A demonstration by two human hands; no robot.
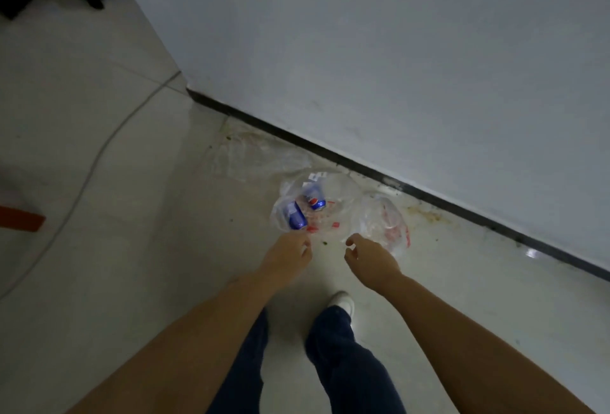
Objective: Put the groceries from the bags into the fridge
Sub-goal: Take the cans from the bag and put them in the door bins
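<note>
Seemingly two blue cans (pixel 305 209) lie inside clear, crumpled bags (pixel 336 195).

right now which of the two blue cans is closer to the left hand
The can at the bag's left edge, just beyond the left hand. The other can lies farther in, toward the wall.

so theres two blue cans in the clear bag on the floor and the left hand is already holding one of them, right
Not quite. The head view shows two blue cans in the clear bag on the floor, but the left hand holds neither; it reaches toward them with nothing in it.
</note>
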